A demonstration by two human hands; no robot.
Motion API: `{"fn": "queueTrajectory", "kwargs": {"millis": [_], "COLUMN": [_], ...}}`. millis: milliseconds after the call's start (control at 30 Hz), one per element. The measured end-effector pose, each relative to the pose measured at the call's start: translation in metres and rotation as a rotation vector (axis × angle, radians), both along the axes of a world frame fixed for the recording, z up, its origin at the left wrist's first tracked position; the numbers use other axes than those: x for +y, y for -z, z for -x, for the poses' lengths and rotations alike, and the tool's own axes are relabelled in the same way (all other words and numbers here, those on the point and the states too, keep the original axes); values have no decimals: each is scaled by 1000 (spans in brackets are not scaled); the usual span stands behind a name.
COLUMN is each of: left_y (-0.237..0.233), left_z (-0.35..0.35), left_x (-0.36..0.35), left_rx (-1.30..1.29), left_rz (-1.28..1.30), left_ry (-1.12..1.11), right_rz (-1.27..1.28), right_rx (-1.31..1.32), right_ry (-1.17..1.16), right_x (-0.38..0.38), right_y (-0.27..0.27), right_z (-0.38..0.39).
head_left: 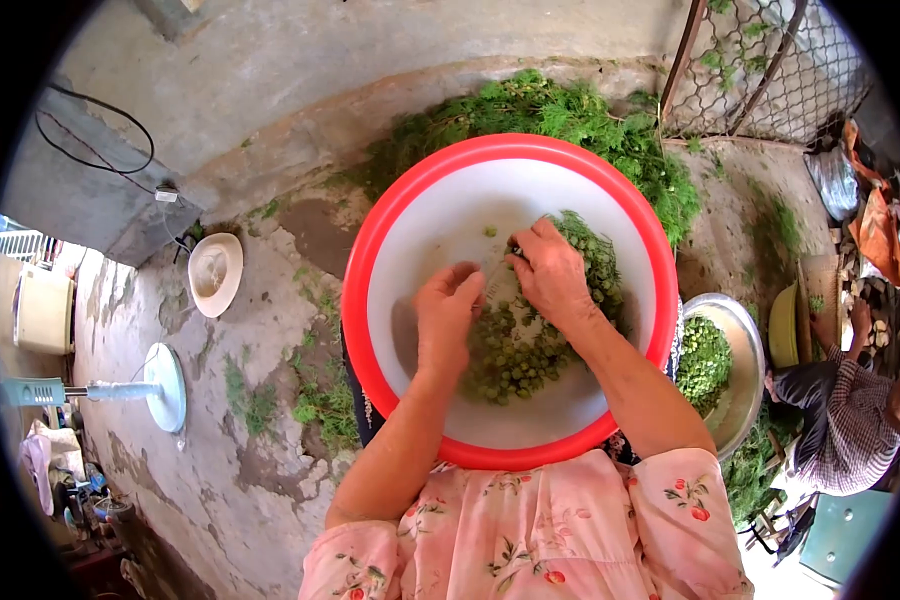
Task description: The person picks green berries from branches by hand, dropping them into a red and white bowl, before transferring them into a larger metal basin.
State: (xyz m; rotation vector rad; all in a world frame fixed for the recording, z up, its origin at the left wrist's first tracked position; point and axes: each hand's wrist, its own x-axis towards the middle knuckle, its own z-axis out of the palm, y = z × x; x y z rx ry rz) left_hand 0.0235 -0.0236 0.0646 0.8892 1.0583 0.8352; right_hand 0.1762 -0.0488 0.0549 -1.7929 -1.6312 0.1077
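1. Lying in the white basin with the red rim [395, 225], the loose green heads [520, 370] spread below and between the two hands, nearer the wearer's body than the fingers are.
2. Bunched feathery greens [598, 262] sit just beside the right hand [552, 278], on its outer side, and reach down the basin's right side towards the heads; one single head [490, 231] rests apart, beyond the fingertips of both hands.
3. Curled inward, the right hand pinches a small dark item [515, 249] between thumb and fingers; only a bit of it shows, so what it is cannot be told.
4. Bent at the fingers, thumb close to the forefinger, the left hand [450, 308] hovers over the basin's left half; whether it grips anything cannot be told.
5. Shade and the right forearm hide part of the heap, and single stems are hard to make out.
6. Roughly lengthwise, away from the wearer and back, runs the long axis of the feathery greens; the loose heads look roundish and point no clear way.
7. To the right of the basin, a metal bowl [745, 372] holds more green pieces [703, 368], its near-left edge partly covered.
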Motion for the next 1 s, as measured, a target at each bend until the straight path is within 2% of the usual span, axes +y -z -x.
{"fn": "queueTrajectory", "kwargs": {"millis": [67, 200, 300, 400, 500, 600, 700, 800, 900, 1000], "left_y": [-6, 1, 3, 0, 1, -1, -3, 4, 8, 4], "left_z": [-2, 1, 3, 4, 1, 1, 2, 5, 9, 6], "left_x": [-2, -1, 2, 3, 1, 0, -1, 3, 6, 5], "left_rx": [17, -40, -177, -260, -222, -179, -139, -286, -491, -217], "left_rz": [-60, -132, 21, 96, 62, 74, 53, 170, 267, 208], "left_ry": [29, 142, 108, 86, 85, 84, 136, 172, 160, -35], "right_rz": [-110, -96, -126, -5, 55, 27, 145, 358, 319, 199], "right_rx": [43, 144, 412, 770, 889, 736, 823, 1089, 1380, 1196], "right_ry": [-110, -265, -229, -163, -235, -213, -182, -145, -148, -44], "right_x": [-5, -12, -13, -14, -16, -16, -16, -16, -19, -27], "right_y": [-12, -16, -17, -17, -15, -14, -16, -29, -32, -55], "right_z": [9, 16, 19, 16, 15, 15, 14, 7, -3, -7]}}
